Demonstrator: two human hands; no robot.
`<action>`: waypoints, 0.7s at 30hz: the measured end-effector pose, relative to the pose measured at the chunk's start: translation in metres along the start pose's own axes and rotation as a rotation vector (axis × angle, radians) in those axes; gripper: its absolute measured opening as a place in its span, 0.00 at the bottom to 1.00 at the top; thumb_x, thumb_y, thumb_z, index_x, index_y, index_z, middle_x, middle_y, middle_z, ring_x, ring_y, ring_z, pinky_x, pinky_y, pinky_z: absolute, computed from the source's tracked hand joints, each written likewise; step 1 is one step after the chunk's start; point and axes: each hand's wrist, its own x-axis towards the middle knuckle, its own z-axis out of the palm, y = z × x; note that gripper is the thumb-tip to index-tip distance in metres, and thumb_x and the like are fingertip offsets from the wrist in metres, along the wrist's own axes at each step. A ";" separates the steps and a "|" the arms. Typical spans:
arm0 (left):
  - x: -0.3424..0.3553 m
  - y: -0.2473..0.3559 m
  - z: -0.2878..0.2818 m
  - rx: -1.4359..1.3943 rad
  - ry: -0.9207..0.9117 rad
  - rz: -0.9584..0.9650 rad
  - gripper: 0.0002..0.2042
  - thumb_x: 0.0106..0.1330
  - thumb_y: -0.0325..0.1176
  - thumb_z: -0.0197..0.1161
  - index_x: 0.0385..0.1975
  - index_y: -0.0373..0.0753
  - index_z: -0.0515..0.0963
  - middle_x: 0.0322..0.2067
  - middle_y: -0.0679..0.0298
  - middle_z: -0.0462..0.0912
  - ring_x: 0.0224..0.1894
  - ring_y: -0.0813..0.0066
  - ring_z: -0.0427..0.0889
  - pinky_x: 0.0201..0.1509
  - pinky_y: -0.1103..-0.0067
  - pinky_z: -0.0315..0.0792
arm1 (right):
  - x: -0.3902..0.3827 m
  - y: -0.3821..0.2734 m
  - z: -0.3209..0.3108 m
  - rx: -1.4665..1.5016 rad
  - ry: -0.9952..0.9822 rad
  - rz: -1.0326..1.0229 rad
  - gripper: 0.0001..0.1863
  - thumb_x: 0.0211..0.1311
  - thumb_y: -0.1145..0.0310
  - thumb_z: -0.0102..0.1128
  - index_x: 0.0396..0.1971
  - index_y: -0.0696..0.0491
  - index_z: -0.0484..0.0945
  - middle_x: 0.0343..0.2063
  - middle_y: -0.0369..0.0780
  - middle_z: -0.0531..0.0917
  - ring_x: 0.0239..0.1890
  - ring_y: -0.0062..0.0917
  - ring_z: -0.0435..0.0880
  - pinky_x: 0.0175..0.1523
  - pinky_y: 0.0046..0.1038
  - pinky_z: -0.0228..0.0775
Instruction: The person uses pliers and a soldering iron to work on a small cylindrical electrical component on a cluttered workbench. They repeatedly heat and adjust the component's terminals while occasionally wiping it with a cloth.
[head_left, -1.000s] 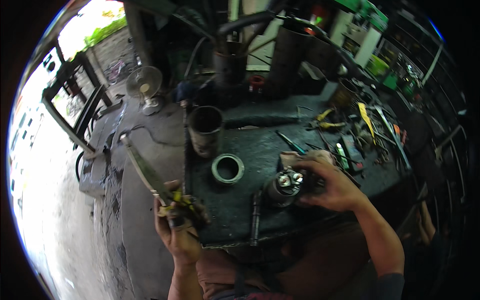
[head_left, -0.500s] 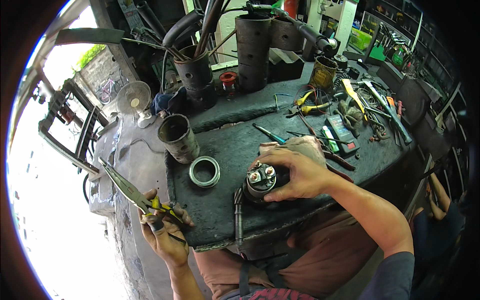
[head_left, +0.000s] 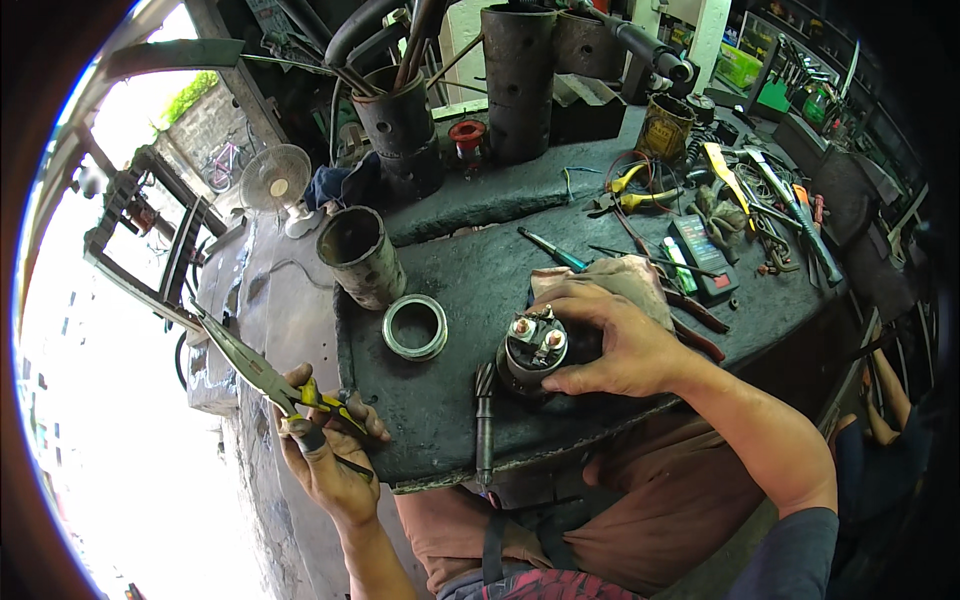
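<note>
Cylinder [head_left: 532,354], one, at the near part of the bench [head_left: 425,425]: I judge it heavy, stiff, perhaps greasy, best gripped by its round metal wall, clear of the copper-tipped studs [head_left: 523,327]. My right hand [head_left: 635,345] curls around its right side. Pliers [head_left: 258,375], one, long-nosed, yellow-black grips: held in my left hand [head_left: 338,482]. Ring [head_left: 416,353], one, shiny metal, left of the cylinder.

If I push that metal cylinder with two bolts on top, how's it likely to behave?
The cylinder looks metal, so it's probably heavy for its size. Its round wall suggests it could roll if knocked over. Your right hand around it probably steadies it.
</note>
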 end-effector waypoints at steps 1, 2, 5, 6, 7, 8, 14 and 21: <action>0.000 -0.001 0.000 -0.002 -0.004 0.004 0.33 0.84 0.61 0.49 0.74 0.39 0.64 0.35 0.56 0.77 0.30 0.68 0.77 0.33 0.74 0.74 | -0.001 -0.001 0.003 0.031 0.031 0.016 0.37 0.49 0.61 0.88 0.59 0.57 0.82 0.58 0.44 0.82 0.64 0.39 0.81 0.71 0.37 0.71; 0.000 -0.001 0.000 -0.011 -0.003 -0.003 0.33 0.84 0.61 0.50 0.74 0.39 0.64 0.35 0.56 0.77 0.30 0.68 0.77 0.33 0.74 0.74 | -0.003 -0.003 0.008 0.058 0.060 0.022 0.37 0.48 0.61 0.88 0.58 0.57 0.82 0.57 0.44 0.83 0.62 0.39 0.82 0.70 0.37 0.72; -0.002 -0.002 -0.002 -0.030 0.006 -0.010 0.34 0.83 0.61 0.51 0.74 0.39 0.64 0.35 0.56 0.78 0.30 0.67 0.78 0.33 0.74 0.74 | -0.010 -0.014 0.021 -0.084 0.206 0.101 0.37 0.47 0.60 0.90 0.57 0.56 0.82 0.52 0.43 0.83 0.57 0.39 0.84 0.66 0.35 0.74; -0.002 -0.002 -0.002 -0.029 0.008 -0.004 0.34 0.83 0.61 0.51 0.74 0.38 0.64 0.35 0.56 0.78 0.30 0.67 0.78 0.33 0.74 0.75 | -0.011 -0.017 0.023 -0.069 0.194 0.155 0.37 0.47 0.60 0.90 0.56 0.56 0.82 0.51 0.43 0.83 0.57 0.39 0.84 0.66 0.36 0.74; -0.001 -0.001 -0.002 -0.042 0.013 -0.005 0.34 0.83 0.61 0.51 0.74 0.38 0.64 0.35 0.56 0.78 0.30 0.67 0.78 0.33 0.74 0.75 | -0.012 -0.020 0.024 -0.051 0.204 0.170 0.37 0.46 0.59 0.90 0.56 0.56 0.82 0.51 0.43 0.82 0.57 0.39 0.83 0.66 0.36 0.74; 0.000 -0.001 -0.002 -0.027 0.015 -0.002 0.34 0.83 0.61 0.51 0.74 0.37 0.64 0.35 0.56 0.78 0.30 0.67 0.78 0.32 0.74 0.75 | -0.011 -0.021 0.023 -0.027 0.214 0.149 0.37 0.46 0.59 0.90 0.55 0.56 0.82 0.51 0.44 0.82 0.57 0.40 0.83 0.66 0.36 0.74; 0.001 0.000 0.002 -0.036 0.057 -0.001 0.34 0.84 0.61 0.51 0.74 0.36 0.63 0.34 0.55 0.78 0.30 0.66 0.79 0.31 0.73 0.76 | -0.003 -0.013 0.007 -0.050 0.066 0.070 0.37 0.49 0.60 0.87 0.60 0.53 0.82 0.51 0.42 0.81 0.60 0.39 0.81 0.69 0.40 0.69; -0.003 -0.002 -0.003 -0.076 0.039 -0.008 0.36 0.81 0.61 0.56 0.72 0.34 0.63 0.37 0.56 0.79 0.30 0.67 0.80 0.31 0.72 0.77 | -0.012 -0.024 0.026 -0.057 0.157 0.255 0.41 0.45 0.59 0.92 0.57 0.57 0.78 0.52 0.41 0.80 0.60 0.28 0.79 0.68 0.30 0.70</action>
